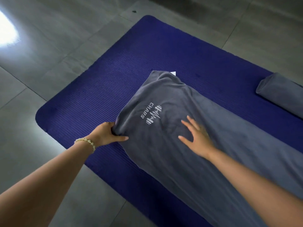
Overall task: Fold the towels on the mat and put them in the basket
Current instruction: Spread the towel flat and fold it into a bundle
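**Grey towel spread on the mat, one corner gripped**

A long grey towel (188, 161) lies lengthwise on a blue ribbed mat (101, 89), which rests on a grey tiled floor (49, 54). The left hand (105, 133) has its fingers curled shut around the towel's near left corner, bunching the cloth there, with the thumb stretched out flat along the edge. A beaded bracelet (86, 142) sits on that wrist. The right hand (196, 136) is open with fingers spread, palm down on or just above the towel's middle; it is blurred, so I cannot tell whether it presses the cloth. It holds nothing.

Just beyond the right fingertips, between the two hands, a white logo (151, 114) reading CHARS is printed on the towel. Past the far end of the towel, well away from both hands, a small white tag (173, 73) peeks out from beneath the cloth.

Far to the right of the right hand, a second grey towel (280, 94), folded into a thick pad, lies on the mat apart from the spread one. The picture's right edge cuts it off, as it does the spread towel's lower right end and the mat's far side. A bright patch of glare (7, 32) whitens the floor at the upper left.
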Motion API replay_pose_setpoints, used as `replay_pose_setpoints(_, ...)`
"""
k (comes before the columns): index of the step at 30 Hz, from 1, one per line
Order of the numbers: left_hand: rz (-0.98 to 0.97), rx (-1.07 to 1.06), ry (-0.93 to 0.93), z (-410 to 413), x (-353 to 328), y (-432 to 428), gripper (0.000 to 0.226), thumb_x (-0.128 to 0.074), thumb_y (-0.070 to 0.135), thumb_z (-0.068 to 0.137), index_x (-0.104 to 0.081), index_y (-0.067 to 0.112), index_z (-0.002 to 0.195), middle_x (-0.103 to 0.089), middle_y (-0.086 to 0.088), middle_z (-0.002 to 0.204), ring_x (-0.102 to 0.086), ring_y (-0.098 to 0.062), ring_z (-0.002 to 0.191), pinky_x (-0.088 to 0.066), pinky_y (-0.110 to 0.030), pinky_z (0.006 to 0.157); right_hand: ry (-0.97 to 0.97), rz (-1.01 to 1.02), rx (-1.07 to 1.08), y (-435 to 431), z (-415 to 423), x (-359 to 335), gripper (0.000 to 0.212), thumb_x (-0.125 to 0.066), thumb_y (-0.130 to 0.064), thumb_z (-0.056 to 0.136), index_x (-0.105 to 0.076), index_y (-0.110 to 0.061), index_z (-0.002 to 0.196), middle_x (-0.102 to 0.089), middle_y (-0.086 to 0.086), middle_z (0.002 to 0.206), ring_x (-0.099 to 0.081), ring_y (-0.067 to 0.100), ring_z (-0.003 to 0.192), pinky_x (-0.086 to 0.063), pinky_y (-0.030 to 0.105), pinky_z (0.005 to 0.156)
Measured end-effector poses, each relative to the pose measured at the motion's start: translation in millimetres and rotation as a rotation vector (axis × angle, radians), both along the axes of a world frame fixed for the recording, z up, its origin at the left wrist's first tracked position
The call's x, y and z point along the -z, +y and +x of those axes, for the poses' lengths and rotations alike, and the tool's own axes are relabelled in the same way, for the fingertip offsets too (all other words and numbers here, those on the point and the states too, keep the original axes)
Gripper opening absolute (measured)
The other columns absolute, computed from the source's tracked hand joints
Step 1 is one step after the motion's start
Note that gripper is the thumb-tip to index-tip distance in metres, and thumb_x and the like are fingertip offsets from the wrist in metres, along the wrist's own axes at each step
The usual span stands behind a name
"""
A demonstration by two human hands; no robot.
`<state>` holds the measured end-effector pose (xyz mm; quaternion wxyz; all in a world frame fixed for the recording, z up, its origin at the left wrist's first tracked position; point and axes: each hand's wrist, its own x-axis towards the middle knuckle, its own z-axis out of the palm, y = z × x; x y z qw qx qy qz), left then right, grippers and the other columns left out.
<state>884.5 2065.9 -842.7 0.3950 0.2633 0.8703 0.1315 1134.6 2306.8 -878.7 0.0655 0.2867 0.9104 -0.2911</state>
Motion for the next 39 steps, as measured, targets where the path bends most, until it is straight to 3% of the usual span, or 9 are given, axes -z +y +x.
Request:
replay_pose_setpoints(3,0.04,-0.023,0.023,6,-1,-14,0.028,-0.078,0.045,0.072,-0.065,0.025,0.086,-0.067,0.007,0.086,-0.062,-0.009,0.08,-0.046,-0.022,0.069,-0.233,0.113,-0.089,-13,21,3,0.107,-0.008,-0.091,0.063,-0.006,-0.033,0.153,0.012,-0.008,0.16,0.012,0.015,0.148,0.006,0.039,0.118)
replay_pose_setpoints(8,0.45,-0.548,-0.362,13,-22,-25,0.025,-0.066,0.027,0.087,-0.066,0.02,0.111,-0.07,-0.002,0.106,-0.067,-0.013,0.093,-0.059,-0.025,0.076,-0.375,0.13,-0.058,-26,18,1,0.084,-0.025,-0.075,0.085,0.012,-0.036,0.15,0.026,-0.006,0.157,0.026,0.018,0.144,0.012,0.045,0.118)
replay_pose_setpoints(14,0.49,-0.74,-0.451,26,-33,-17,0.025,-0.068,0.032,0.085,-0.065,0.013,0.102,-0.069,-0.006,0.105,-0.066,-0.015,0.096,-0.058,-0.018,0.069,-0.397,0.001,-0.042,-21,24,-23,0.071,-0.025,-0.067,0.093,0.0,-0.037,0.152,0.016,-0.008,0.16,0.016,0.014,0.147,0.008,0.039,0.12)
replay_pose_setpoints(16,0.448,-0.628,-0.448,40,-34,-5,0.028,-0.071,0.031,0.083,-0.066,0.01,0.101,-0.071,-0.008,0.104,-0.067,-0.017,0.097,-0.056,-0.022,0.075,-0.371,-0.028,-0.028,-20,47,-32,0.073,-0.021,-0.071,0.089,-0.003,-0.037,0.152,0.013,-0.009,0.16,0.013,0.012,0.147,0.006,0.036,0.12)
replay_pose_setpoints(22,0.437,-0.222,-0.393,125,-46,63,0.052,-0.077,0.046,0.074,-0.065,0.006,0.104,-0.073,-0.009,0.1,-0.069,-0.022,0.095,-0.057,-0.039,0.085,-0.413,-0.053,0.135,-21,190,-49,0.123,0.015,-0.098,0.044,-0.005,-0.04,0.151,0.012,-0.018,0.156,0.008,0.008,0.147,0.004,0.03,0.117)
replay_pose_setpoints(25,0.47,-0.055,-0.323,174,-62,103,0.057,-0.075,0.05,0.074,-0.055,-0.002,0.085,-0.059,-0.011,0.074,-0.057,-0.023,0.067,-0.053,-0.038,0.066,-0.403,-0.074,0.318,-27,264,-56,0.097,-0.003,-0.089,0.068,-0.005,-0.04,0.151,0.011,-0.018,0.157,0.005,0.008,0.148,0.0,0.031,0.118)
replay_pose_setpoints(28,0.516,0.081,-0.295,230,-78,133,0.044,-0.07,0.041,0.083,-0.042,0.01,0.069,-0.037,-0.008,0.06,-0.041,-0.013,0.054,-0.039,-0.021,0.05,-0.341,-0.147,0.579,-37,328,-52,0.066,-0.032,-0.061,0.092,-0.013,-0.038,0.151,0.003,-0.014,0.16,-0.001,0.01,0.148,-0.006,0.036,0.12)
replay_pose_setpoints(34,0.481,0.347,-0.338,335,-78,176,0.047,-0.066,0.04,0.086,-0.036,0.012,0.064,-0.032,0.002,0.052,-0.032,-0.005,0.043,-0.034,-0.017,0.048,-0.22,-0.121,0.806,-62,398,-22,0.058,-0.046,-0.044,0.096,-0.028,-0.029,0.149,-0.01,-0.005,0.161,-0.004,0.012,0.148,-0.009,0.033,0.12)
replay_pose_setpoints(39,0.447,0.531,-0.466,434,-94,204,0.037,-0.065,0.047,0.085,-0.048,0.017,0.071,-0.047,0.01,0.058,-0.047,0.0,0.054,-0.038,-0.008,0.049,-0.118,-0.102,0.811,-61,424,-23,0.054,-0.047,-0.041,0.097,-0.033,-0.026,0.148,-0.019,-0.007,0.158,-0.013,0.014,0.147,-0.012,0.03,0.12)
